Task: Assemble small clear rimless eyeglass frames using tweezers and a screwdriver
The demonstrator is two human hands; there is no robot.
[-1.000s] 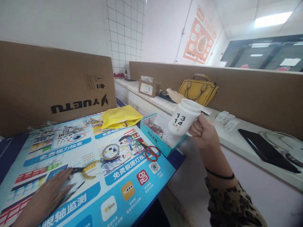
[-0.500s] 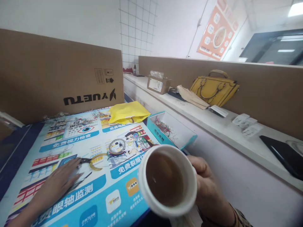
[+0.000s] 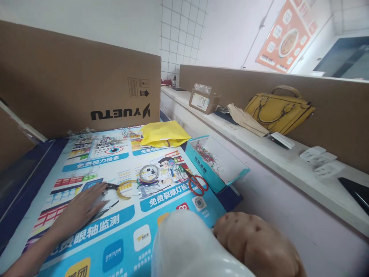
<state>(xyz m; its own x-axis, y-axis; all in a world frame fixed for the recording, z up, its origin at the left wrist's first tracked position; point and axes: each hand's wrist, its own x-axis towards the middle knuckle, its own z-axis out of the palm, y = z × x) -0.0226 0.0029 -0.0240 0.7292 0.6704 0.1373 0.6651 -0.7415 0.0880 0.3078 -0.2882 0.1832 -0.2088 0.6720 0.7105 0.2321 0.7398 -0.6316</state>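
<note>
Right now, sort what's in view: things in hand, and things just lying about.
In hand: white cup, gripped by the right hand; pliers, beside the left hand.
Lying about: scissors, wire reel, blue box, yellow envelope, handbag.

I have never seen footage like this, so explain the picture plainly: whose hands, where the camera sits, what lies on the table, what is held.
No machine here: a person works bare-handed, and the one camera sits on their head, looking forward and down. The left hand lies flat on a printed poster, beside yellow-handled pliers. Red scissors and a teal box of wire scraps lie farther on. The right hand grips a white cup, blurred by closeness.
</note>
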